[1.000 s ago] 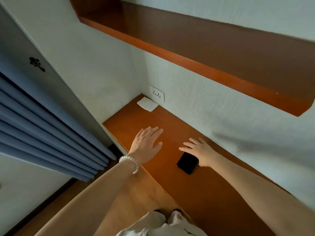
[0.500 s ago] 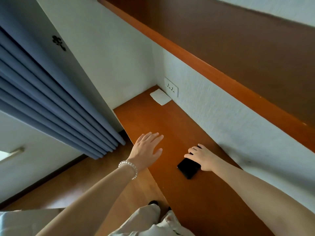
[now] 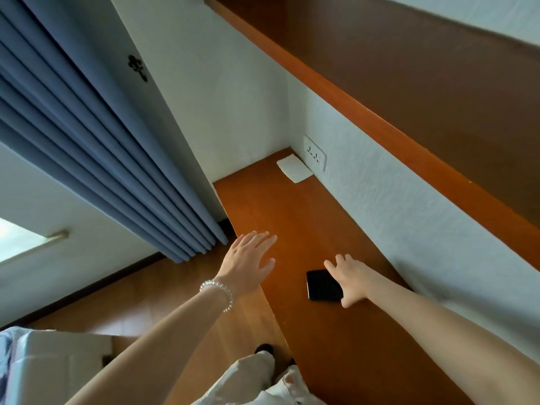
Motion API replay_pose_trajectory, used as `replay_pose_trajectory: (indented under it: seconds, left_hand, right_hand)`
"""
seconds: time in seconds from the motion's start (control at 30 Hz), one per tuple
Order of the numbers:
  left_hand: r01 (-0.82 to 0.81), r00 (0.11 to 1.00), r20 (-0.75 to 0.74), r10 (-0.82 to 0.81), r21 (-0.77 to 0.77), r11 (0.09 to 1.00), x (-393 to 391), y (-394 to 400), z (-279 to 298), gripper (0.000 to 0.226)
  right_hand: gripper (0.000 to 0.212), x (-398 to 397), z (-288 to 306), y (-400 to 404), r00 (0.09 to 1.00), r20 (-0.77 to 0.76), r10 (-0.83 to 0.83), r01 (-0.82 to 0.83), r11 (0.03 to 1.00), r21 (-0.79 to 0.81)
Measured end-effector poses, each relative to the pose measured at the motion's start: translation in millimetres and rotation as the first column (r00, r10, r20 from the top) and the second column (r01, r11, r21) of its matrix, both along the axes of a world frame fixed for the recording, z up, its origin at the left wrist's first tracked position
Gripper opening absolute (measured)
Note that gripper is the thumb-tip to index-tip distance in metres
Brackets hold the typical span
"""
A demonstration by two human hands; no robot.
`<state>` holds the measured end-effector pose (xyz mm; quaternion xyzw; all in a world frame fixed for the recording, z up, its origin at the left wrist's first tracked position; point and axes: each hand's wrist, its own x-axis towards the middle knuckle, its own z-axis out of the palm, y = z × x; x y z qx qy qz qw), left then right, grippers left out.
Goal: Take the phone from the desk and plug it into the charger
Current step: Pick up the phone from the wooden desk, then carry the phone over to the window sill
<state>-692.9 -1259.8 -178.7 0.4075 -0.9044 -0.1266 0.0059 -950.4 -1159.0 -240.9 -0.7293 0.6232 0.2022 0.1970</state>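
A black phone (image 3: pixel 323 285) lies flat on the narrow wooden desk (image 3: pixel 292 217). My right hand (image 3: pixel 349 277) rests on the phone's right edge, fingers spread, thumb at its near corner; the phone stays flat on the wood. My left hand (image 3: pixel 249 263), a bead bracelet at its wrist, hovers open over the desk's left edge, well left of the phone. A white wall socket (image 3: pixel 315 152) sits at the far end above the desk. No charger cable is visible.
A white paper (image 3: pixel 293 168) lies on the desk below the socket. A wooden shelf (image 3: pixel 380 118) overhangs the desk. Blue curtains (image 3: pixel 87 135) hang at left. A white box (image 3: pixel 58 363) stands on the floor at lower left.
The view has swung left and the whole scene shifted right. My right hand has slid along the phone's right side; the phone has turned slightly on the desk. My left hand stays open.
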Motion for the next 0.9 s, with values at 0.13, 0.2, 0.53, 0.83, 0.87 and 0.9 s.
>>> replay_pose_trajectory:
  seconds: [0.13,0.2,0.53,0.83,0.87,0.9]
  left_hand:
    - [-0.046,0.998,-0.044,0.046,0.011,0.999,12,6,2,0.054]
    - [-0.068,0.996,-0.058,0.069,0.018,0.998,20,8,3,0.054]
    - [-0.246,0.959,-0.151,0.238,-0.038,0.968,85,0,21,0.050]
    - [-0.416,0.888,-0.254,0.384,-0.089,0.905,182,-9,39,0.050]
    - [-0.437,0.878,-0.259,0.403,-0.092,0.895,196,-10,40,0.051]
    - [-0.457,0.868,-0.263,0.420,-0.095,0.884,211,-11,42,0.051]
  right_hand:
    - [0.101,10,11,-3,0.988,0.122,-0.100,0.101,0.995,-0.006]
    - [0.099,16,17,-6,0.974,0.194,-0.113,0.119,0.993,-0.019]
    - [0.092,81,69,-52,0.974,0.220,0.047,0.012,0.966,-0.259]
    - [0.084,195,102,-99,0.955,0.289,0.062,0.018,0.964,-0.265]
    - [0.083,212,102,-105,0.956,0.282,0.077,0.001,0.963,-0.268]
    - [0.083,230,103,-111,0.958,0.269,0.095,-0.018,0.960,-0.278]
